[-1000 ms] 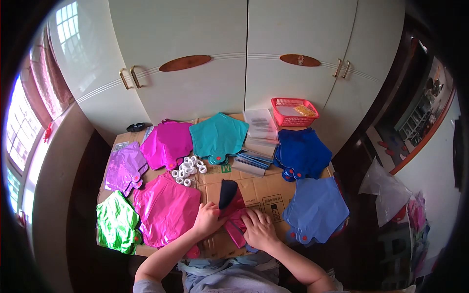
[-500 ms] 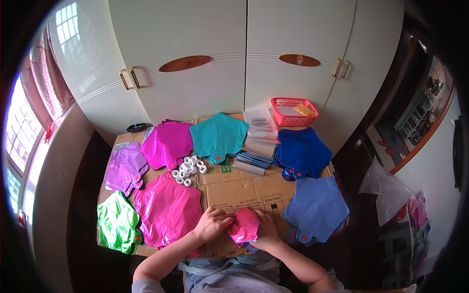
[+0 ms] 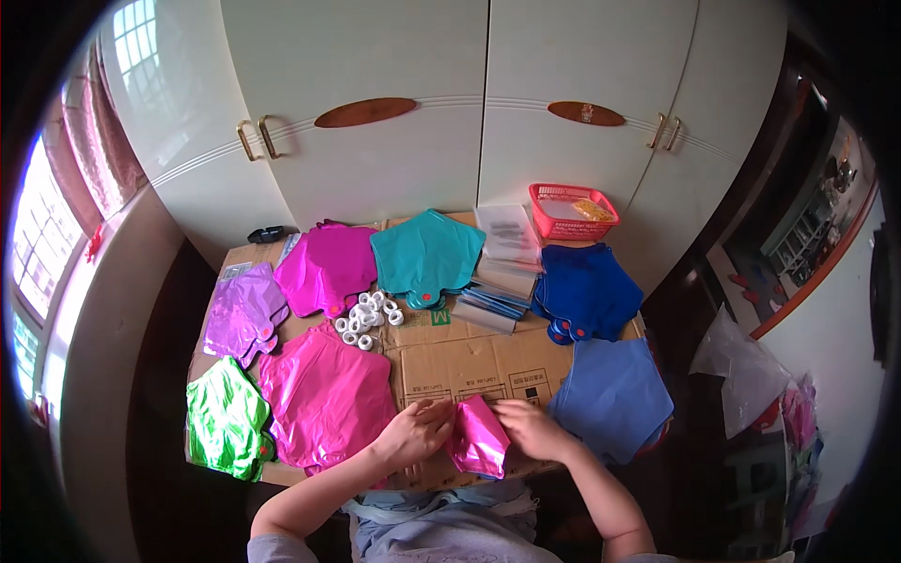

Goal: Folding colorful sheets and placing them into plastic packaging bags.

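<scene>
A folded pink foil balloon, flat and shiny, lies in front of me at the cardboard's near edge. My left hand is closed at its left edge, fingers bent against the foil. At its upper right edge is my right hand, with fingers stretched out toward the foil and not wrapped round it. Left of my left hand lies a stack of larger pink foil balloons. Pale blue ones are stacked to the right of my right hand.
Around the cardboard lie green, lilac, magenta, teal and dark blue foil stacks. White rings sit mid-left. Flat blue-edged packets and a red basket are farther back, before white cabinets.
The folded pink balloon has turned and sits more upright between my hands. My right hand has come off its right side, moved to the right, and its fingers have straightened.
</scene>
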Demonstrator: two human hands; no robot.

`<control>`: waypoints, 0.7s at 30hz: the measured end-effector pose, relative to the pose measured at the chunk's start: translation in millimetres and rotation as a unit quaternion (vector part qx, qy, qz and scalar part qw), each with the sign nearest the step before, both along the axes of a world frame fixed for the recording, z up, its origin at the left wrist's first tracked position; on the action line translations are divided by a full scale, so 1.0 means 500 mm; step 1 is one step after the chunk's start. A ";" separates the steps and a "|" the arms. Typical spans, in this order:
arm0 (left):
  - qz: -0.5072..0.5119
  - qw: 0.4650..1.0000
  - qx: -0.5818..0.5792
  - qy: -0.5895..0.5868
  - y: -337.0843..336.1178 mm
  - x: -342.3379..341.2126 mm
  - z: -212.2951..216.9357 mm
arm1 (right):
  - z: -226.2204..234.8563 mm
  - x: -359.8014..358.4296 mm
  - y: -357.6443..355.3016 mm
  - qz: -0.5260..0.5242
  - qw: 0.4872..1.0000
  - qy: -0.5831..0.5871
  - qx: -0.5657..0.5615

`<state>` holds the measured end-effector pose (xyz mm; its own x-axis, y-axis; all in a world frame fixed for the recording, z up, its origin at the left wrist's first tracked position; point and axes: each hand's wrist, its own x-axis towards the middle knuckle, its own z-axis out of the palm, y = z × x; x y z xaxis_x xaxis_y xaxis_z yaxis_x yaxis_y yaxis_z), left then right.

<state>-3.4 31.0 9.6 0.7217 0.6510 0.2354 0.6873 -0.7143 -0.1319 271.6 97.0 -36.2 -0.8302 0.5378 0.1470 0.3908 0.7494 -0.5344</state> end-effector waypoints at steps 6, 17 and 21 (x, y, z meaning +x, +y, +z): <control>0.009 1.000 -0.006 -0.016 -0.002 -0.004 -0.015 | 0.081 -0.084 0.031 0.025 0.976 0.075 0.202; 0.018 0.998 -0.052 0.001 -0.011 -0.021 -0.006 | 0.046 -0.089 0.045 0.088 0.956 0.017 0.279; 0.022 0.998 -0.058 0.021 -0.011 -0.026 -0.015 | 0.053 -0.088 0.041 0.093 0.951 -0.008 0.294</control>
